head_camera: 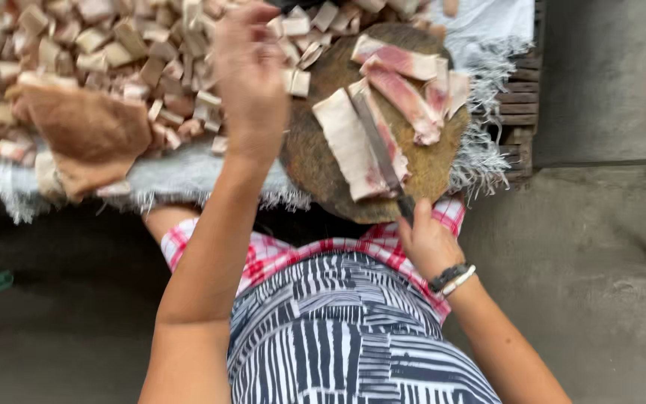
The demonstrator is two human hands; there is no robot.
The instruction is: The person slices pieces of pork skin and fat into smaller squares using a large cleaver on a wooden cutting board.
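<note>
my right hand (428, 243) is clamped on the knife (379, 146) lying across the meat strip (349, 142) on the round board (315, 164), my left hand (252, 75) raised, blurred, grip unclear, so the blade could slip off the unsteadied fat.

chopping board (315, 161): worn matt wood | knife (377, 146): dull metal blade | meat strips (349, 142): moist, fatty | cloth (181, 176): frayed woven fabric

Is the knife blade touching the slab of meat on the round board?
Touching. The head view shows the knife, gripped by the right hand, lying flat across the pale meat slab on the chopping board, no gap between.
</note>
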